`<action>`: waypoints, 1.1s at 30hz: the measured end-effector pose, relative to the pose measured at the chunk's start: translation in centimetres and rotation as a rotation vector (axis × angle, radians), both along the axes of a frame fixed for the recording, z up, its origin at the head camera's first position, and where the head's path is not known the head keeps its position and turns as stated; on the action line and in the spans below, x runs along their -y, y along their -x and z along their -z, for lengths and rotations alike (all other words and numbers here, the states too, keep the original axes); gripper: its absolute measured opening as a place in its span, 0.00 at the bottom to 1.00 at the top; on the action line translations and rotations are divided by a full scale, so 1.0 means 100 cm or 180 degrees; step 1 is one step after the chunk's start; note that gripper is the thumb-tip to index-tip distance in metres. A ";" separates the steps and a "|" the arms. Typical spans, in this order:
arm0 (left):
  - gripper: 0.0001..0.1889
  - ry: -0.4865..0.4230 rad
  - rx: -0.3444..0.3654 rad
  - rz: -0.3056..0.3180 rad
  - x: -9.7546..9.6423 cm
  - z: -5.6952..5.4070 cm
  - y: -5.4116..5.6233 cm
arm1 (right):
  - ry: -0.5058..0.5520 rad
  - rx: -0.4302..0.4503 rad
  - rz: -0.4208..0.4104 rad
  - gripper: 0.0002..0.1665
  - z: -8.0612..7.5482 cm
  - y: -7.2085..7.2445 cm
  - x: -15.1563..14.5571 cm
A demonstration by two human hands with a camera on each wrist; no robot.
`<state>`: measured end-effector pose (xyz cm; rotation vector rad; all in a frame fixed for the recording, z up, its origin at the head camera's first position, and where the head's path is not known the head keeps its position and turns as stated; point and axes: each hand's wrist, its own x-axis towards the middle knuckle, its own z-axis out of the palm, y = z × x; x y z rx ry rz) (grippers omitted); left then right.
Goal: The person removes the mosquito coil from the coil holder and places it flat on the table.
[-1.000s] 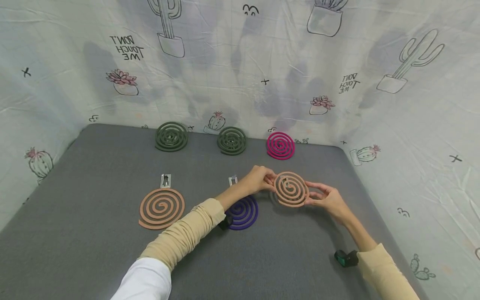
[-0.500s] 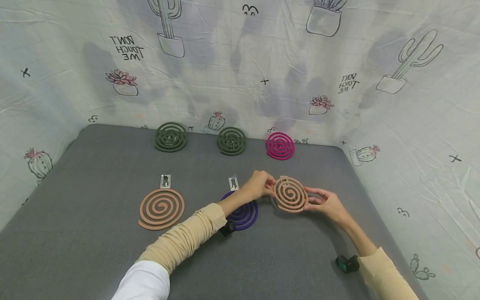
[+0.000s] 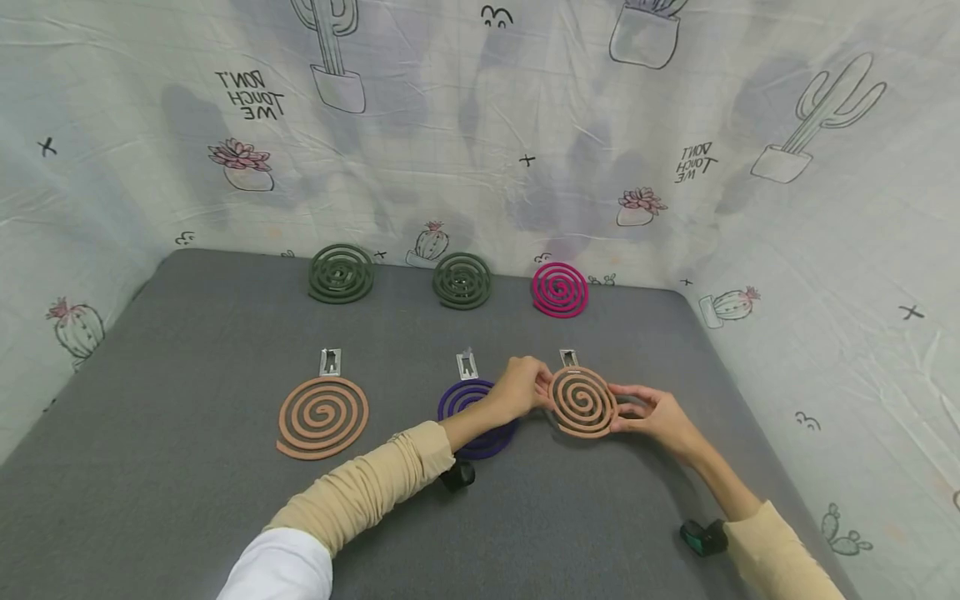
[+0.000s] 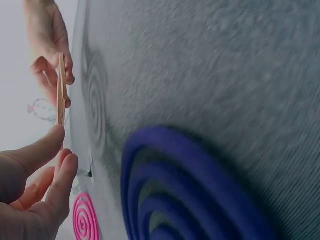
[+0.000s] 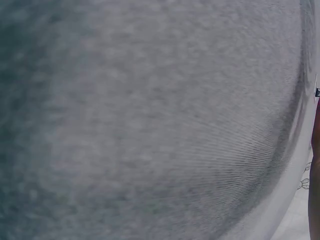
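Head view, from the left: a matte tan mosquito coil point(image 3: 324, 410) lies flat on the grey, cloth-textured bench point(image 3: 187, 492), a shiny metal stand point(image 3: 330, 362) just beyond, a dark green coil point(image 3: 341, 273) far. Next come another green coil point(image 3: 462, 281), far, and a smooth purple coil point(image 4: 192, 162), near, with a second stand point(image 3: 467, 367). Those two near places look done; the third seems unfinished. There the left hand point(image 3: 521, 387) and right hand point(image 3: 654, 415) pinch opposite edges of a lifted peach spiral point(image 3: 582, 399), a third stand point(image 3: 569, 358) and pink coil point(image 3: 560, 290) beyond.
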<state>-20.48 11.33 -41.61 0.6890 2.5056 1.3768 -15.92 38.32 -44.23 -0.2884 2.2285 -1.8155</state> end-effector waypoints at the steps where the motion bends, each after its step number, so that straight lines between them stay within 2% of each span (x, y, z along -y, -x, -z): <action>1: 0.16 0.0006 0.0010 0.0008 0.000 0.000 -0.002 | -0.0016 0.0008 -0.0017 0.38 0.000 -0.001 -0.001; 7: 0.15 -0.0057 0.0056 -0.0004 -0.004 0.001 -0.009 | -0.0198 -0.0067 -0.0015 0.37 0.002 -0.003 -0.004; 10: 0.14 -0.0058 -0.0009 -0.0013 -0.006 0.002 -0.010 | -0.0334 -0.0126 0.0009 0.37 0.003 -0.003 -0.004; 15: 0.13 -0.0021 -0.0092 -0.0035 -0.009 0.005 -0.009 | -0.0457 -0.0112 0.0010 0.37 0.002 -0.002 -0.002; 22: 0.15 0.0012 0.0071 -0.0068 -0.010 0.008 -0.005 | -0.0587 -0.0194 -0.0017 0.37 0.000 0.001 0.000; 33: 0.12 0.0185 0.0035 -0.0011 -0.012 0.012 -0.001 | -0.1026 -0.0416 -0.0001 0.35 -0.001 0.002 0.001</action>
